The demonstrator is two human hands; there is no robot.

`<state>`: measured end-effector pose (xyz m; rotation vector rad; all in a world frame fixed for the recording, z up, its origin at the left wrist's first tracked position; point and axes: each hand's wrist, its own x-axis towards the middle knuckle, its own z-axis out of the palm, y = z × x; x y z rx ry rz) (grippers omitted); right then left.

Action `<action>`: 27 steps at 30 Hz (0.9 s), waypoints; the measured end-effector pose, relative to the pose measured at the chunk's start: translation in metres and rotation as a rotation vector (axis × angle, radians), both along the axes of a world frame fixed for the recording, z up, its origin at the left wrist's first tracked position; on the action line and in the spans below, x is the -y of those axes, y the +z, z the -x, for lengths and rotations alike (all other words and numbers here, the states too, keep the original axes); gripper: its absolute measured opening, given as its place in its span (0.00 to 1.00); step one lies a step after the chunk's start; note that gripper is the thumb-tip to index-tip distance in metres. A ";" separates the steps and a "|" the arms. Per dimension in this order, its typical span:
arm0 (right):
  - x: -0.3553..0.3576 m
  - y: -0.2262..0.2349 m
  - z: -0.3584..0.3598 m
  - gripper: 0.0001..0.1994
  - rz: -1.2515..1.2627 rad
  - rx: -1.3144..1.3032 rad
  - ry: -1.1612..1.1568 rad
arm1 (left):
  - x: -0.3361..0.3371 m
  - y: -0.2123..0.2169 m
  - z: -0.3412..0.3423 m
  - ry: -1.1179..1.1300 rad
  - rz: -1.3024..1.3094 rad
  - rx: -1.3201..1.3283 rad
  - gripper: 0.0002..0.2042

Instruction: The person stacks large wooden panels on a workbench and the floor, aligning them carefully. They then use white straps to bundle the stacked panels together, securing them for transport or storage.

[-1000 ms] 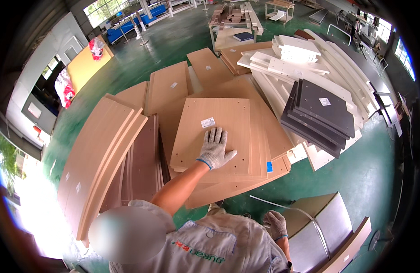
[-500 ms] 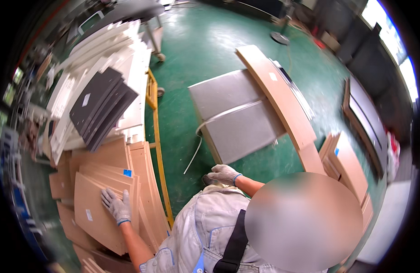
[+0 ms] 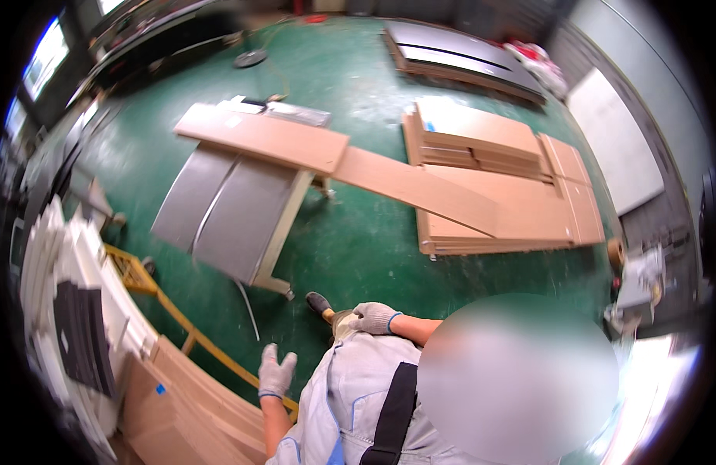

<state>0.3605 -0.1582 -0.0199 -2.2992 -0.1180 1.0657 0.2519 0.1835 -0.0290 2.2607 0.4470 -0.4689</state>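
My left hand (image 3: 276,373), in a pale knit glove with a blue cuff, is raised beside my left leg. Its fingers are apart and hold nothing. Close to it are a yellow cart frame (image 3: 189,311) and a stack of brown panels (image 3: 195,411) with a bit of blue tape. My right hand (image 3: 374,318), gloved the same way, hangs over my thigh with its fingers loosely bent. No object shows in it, though its palm is hidden. Ahead, a long brown board (image 3: 257,139) lies across the edge of a grey-topped table (image 3: 245,221).
Another brown board (image 3: 416,186) reaches from the table to a low stack of brown panels (image 3: 497,205). Dark panels (image 3: 466,58) lie farther back. White parts (image 3: 51,256) and dark grey panels (image 3: 82,333) are at the left. A white strap (image 3: 249,310) trails on the green floor.
My left hand has come off the brown panel stack. The view has swung right, so the table and the low panel stack appear farther left. My right hand stays at my thigh.
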 end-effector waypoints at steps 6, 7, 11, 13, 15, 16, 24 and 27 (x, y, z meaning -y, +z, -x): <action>0.087 -0.021 0.039 0.31 0.055 0.011 -0.174 | 0.073 -0.052 -0.017 -0.356 0.089 -0.165 0.40; 0.101 -0.029 0.044 0.31 0.074 0.028 -0.202 | 0.078 -0.068 -0.020 -0.385 0.096 -0.179 0.40; 0.156 0.010 0.046 0.35 0.055 -0.109 -0.333 | 0.081 -0.149 -0.050 -0.481 0.088 -0.348 0.30; 0.191 0.065 0.038 0.36 0.016 -0.151 -0.368 | 0.055 -0.249 -0.028 -0.565 0.022 -0.021 0.27; 0.238 -0.004 0.038 0.34 -0.141 -0.088 -0.500 | 0.088 -0.247 -0.051 -0.552 0.002 -0.172 0.26; 0.257 -0.019 0.029 0.33 -0.150 -0.080 -0.495 | 0.104 -0.247 -0.051 -0.511 -0.003 -0.236 0.26; 0.470 -0.069 0.043 0.30 0.048 0.139 -0.805 | 0.308 -0.228 -0.160 -0.572 0.020 -0.364 0.23; 0.538 -0.085 0.080 0.29 0.151 0.130 -0.962 | 0.351 -0.228 -0.192 -0.596 0.062 -0.341 0.22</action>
